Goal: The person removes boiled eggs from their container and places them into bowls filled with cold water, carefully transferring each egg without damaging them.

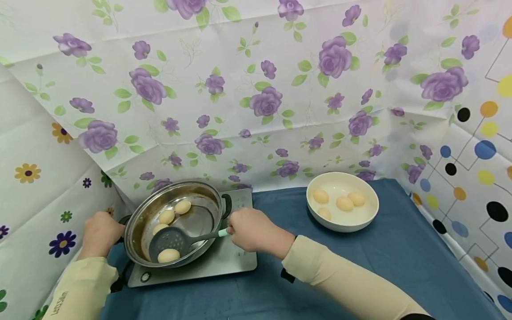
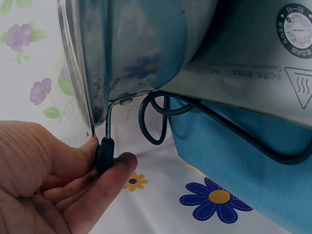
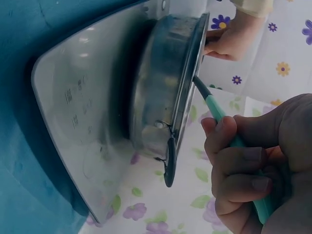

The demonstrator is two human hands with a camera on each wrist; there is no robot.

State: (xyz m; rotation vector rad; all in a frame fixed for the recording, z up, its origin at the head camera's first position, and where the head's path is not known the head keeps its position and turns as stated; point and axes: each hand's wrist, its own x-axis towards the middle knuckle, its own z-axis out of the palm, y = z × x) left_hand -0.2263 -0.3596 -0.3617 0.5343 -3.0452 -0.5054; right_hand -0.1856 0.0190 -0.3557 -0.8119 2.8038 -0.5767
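Note:
My left hand (image 1: 100, 233) grips the black side handle (image 2: 105, 155) of a steel pan (image 1: 138, 249), thumb and fingers pinching it in the left wrist view. In my right hand (image 1: 252, 229) is the mint-green grip (image 3: 237, 141) of a skimmer, with fingers curled round it. The skimmer's grey perforated head (image 1: 170, 241) is inside the pan. One pale egg (image 1: 169, 255) lies at the head's near edge; whether it rests in the head or beside it I cannot tell. Several more eggs (image 1: 182, 207) lie along the pan's far left side.
Under the pan is a flat silver cooktop (image 1: 240, 255), with a black cable (image 2: 229, 129) at its left. A cream bowl (image 1: 343, 226) holding several eggs (image 1: 345, 203) stands at the right on the blue cloth (image 1: 276, 284). Flowered sheeting (image 1: 240, 111) rises behind.

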